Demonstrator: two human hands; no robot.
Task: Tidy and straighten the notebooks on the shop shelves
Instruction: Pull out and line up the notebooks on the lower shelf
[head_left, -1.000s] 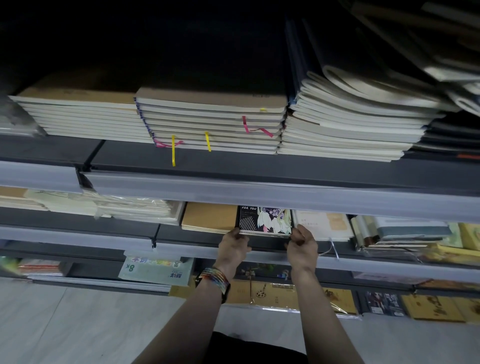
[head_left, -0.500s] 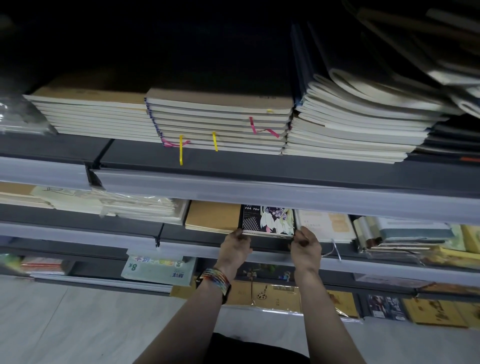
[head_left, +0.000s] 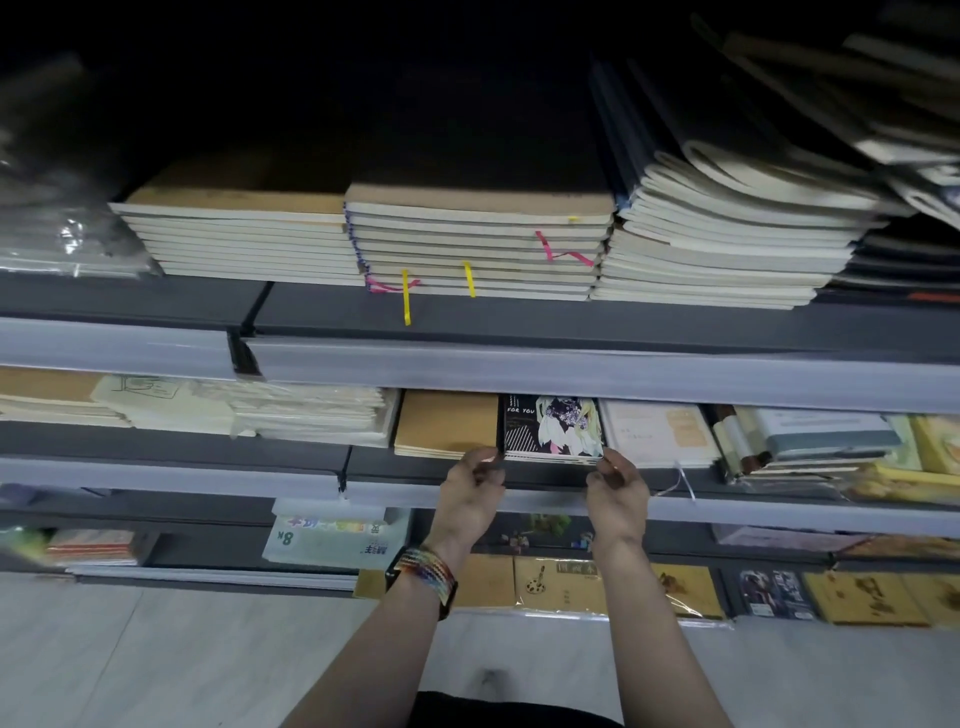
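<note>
A small stack of black notebooks with "FOR YOU" and a pale flower on the cover lies on the middle shelf. My left hand pinches its front left corner with curled fingers. At the front right corner, my right hand holds it the same way. A brown kraft notebook stack lies directly to its left and a white notebook to its right. On the upper shelf are tall stacks of cream-edged notebooks with yellow and pink ribbons.
Plastic-wrapped pale pads lie left on the middle shelf, with mixed notebooks to the right. A curled, slumping notebook pile sits upper right. The bottom shelf holds a green 8K pad and yellow-brown books. Pale floor lies below.
Both hands stay at the black stack's front corners and have slid slightly back toward its front edge. The view has shifted a little to the left.
</note>
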